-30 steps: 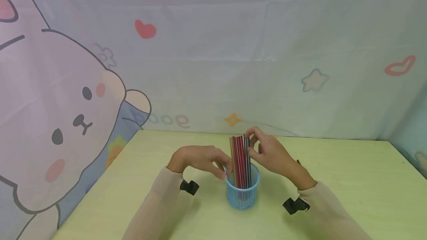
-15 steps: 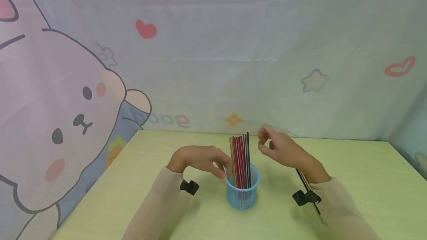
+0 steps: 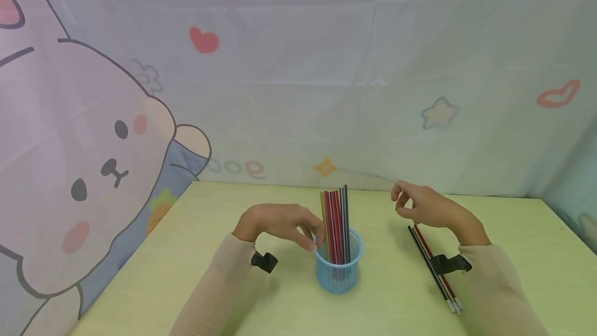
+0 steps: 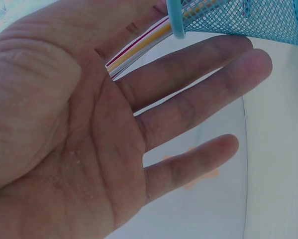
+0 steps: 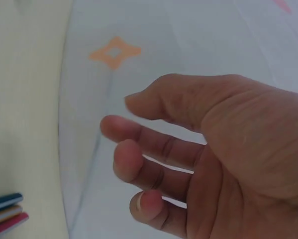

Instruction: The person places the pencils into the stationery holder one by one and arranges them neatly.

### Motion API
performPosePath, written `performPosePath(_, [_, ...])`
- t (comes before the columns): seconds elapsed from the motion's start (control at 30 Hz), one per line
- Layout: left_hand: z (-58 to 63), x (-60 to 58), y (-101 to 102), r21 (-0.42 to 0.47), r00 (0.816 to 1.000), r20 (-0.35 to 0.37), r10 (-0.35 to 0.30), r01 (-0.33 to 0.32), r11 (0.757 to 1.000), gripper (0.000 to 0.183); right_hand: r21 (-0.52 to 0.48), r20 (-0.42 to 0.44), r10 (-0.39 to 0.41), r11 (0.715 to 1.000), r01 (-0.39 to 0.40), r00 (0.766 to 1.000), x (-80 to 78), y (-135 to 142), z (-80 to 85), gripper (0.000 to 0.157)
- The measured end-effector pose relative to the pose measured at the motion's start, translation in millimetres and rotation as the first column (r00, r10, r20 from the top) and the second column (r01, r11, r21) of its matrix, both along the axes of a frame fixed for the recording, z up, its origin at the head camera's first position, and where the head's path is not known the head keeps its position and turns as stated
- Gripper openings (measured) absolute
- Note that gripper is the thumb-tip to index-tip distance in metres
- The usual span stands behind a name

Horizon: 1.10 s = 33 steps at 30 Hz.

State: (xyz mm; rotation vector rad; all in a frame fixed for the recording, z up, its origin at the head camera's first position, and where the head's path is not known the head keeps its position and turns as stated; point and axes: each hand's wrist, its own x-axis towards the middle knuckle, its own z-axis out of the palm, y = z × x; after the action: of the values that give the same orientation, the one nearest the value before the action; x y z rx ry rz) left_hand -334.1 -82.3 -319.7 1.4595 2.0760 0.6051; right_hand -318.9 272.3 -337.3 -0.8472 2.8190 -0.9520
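Observation:
A light blue mesh pencil cup point(image 3: 338, 277) stands upright on the table, packed with a bundle of pencils point(image 3: 335, 224) in yellow, red and black. At its left rim, my left hand point(image 3: 282, 222) pinches the edge between thumb and index finger. The left wrist view shows the other fingers of that hand stretched out beside the cup's blue rim point(image 4: 175, 19). Well right of the cup, my right hand point(image 3: 426, 207) hovers with loosely bent fingers and nothing in them. Below it lie a few loose pencils point(image 3: 434, 266), black, pale and red, partly covered by the wrist camera.
A pale yellow-green table point(image 3: 382, 305) carries everything. Behind it hangs a printed cloth point(image 3: 298, 118) with a rabbit, hearts and stars. Black wrist cameras point(image 3: 264, 262) sit on both arms. Ends of the loose pencils point(image 5: 7, 214) show in the right wrist view.
My right hand has left the dark pencils in the cup and moved right. The loose pencils on the table have come into view from behind the right arm. My left hand stays put.

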Motion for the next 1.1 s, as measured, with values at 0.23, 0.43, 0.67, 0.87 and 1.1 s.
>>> performPosePath(0.23, [-1.1,0.6,-1,0.006,1.0,0.008,-0.009,0.009,1.0,0.004,0.068,0.159,-0.028,0.998,0.018,0.987,-4.2,13,-14.5,0.014])
performPosePath(0.43, [-0.2,1.0,-2,0.016,1.0,0.007,-0.018,0.018,1.0,0.006,0.142,0.256,-0.054,0.99,0.018,0.965,-6.0,19,-21.1,0.012])
performPosePath(0.67, [-0.3,-0.6,-3,0.012,1.0,0.024,0.006,-0.007,1.0,0.004,0.215,0.303,-0.125,0.975,0.06,0.945,-10.8,15,-31.2,0.012])
performPosePath(0.87, [-0.1,0.1,-1,0.01,1.0,0.022,-0.011,0.01,1.0,0.006,0.225,0.315,-0.145,0.971,0.074,0.938,-8.1,7,-40.2,0.014])
performPosePath(1.1, [1.8,1.1,0,0.0,1.0,0.006,-0.002,0.002,1.0,0.003,0.242,0.253,-0.106,0.969,0.043,0.962,-5.2,-13,-46.5,0.02])
